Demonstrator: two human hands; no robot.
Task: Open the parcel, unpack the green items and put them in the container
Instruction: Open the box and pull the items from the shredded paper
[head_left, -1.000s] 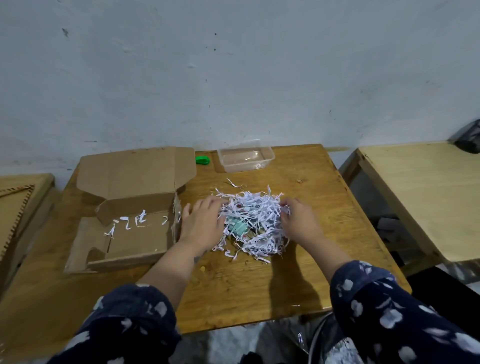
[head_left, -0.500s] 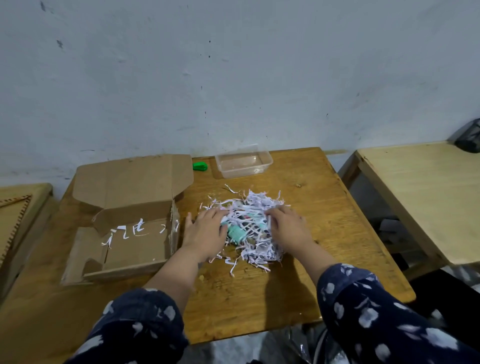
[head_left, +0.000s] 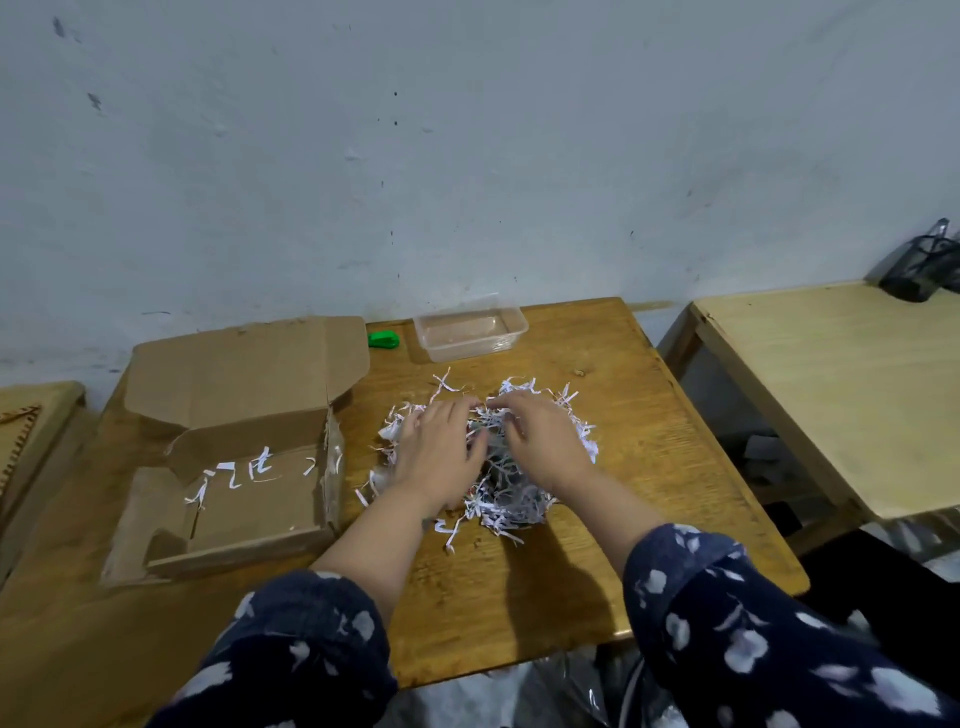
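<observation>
A heap of white shredded paper (head_left: 511, 506) lies in the middle of the wooden table (head_left: 649, 415). My left hand (head_left: 441, 452) and my right hand (head_left: 540, 441) both rest on top of the heap, close together, fingers spread into the shreds. The green items seen earlier inside the heap are hidden under my hands. The opened cardboard parcel (head_left: 244, 467) sits to the left, lid up, with a few paper strips inside. A clear plastic container (head_left: 470, 327) stands empty at the table's far edge.
A small green object (head_left: 384, 340) lies between the parcel lid and the container. A second, paler table (head_left: 852, 384) stands to the right with a dark bag (head_left: 924, 265) on it. A wall rises directly behind the table.
My hands moved from the sides of the paper heap to its top and closer together, covering the teal-green item that showed between them before. The view tilted slightly.
</observation>
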